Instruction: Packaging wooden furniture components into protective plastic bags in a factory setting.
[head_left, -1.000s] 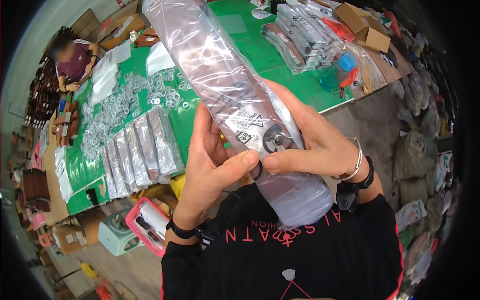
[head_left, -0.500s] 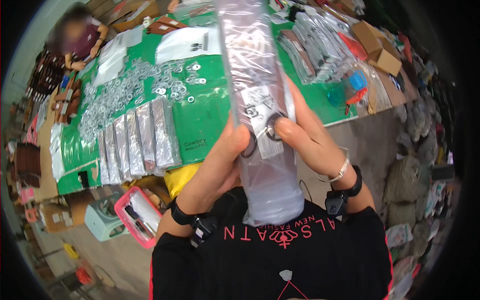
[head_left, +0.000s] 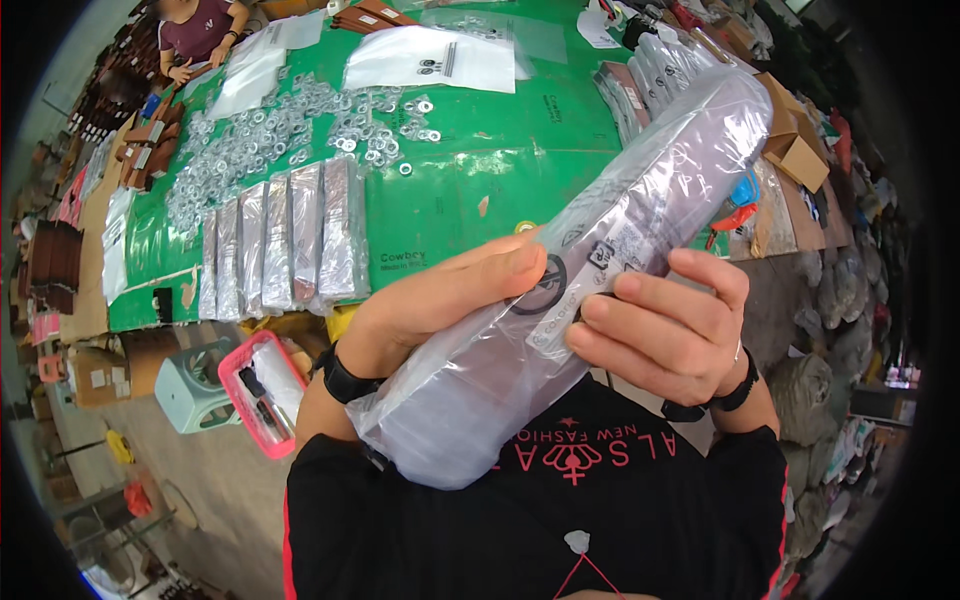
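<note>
Between your fingers (head_left: pixel 640 300) the plastic bag (head_left: pixel 560 300) looks glossy, crinkled and translucent; beyond them, shiny metal washers (head_left: pixel 270 135) lie on the worktop's (head_left: pixel 480 170) smooth green covering.

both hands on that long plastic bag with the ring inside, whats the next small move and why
Probably press the ring flat inside the long clear bag and square the bag up. The left hand has its thumb on the ring, the right hand pinches beside it, and the bag is tilted, held above the green table.
</note>
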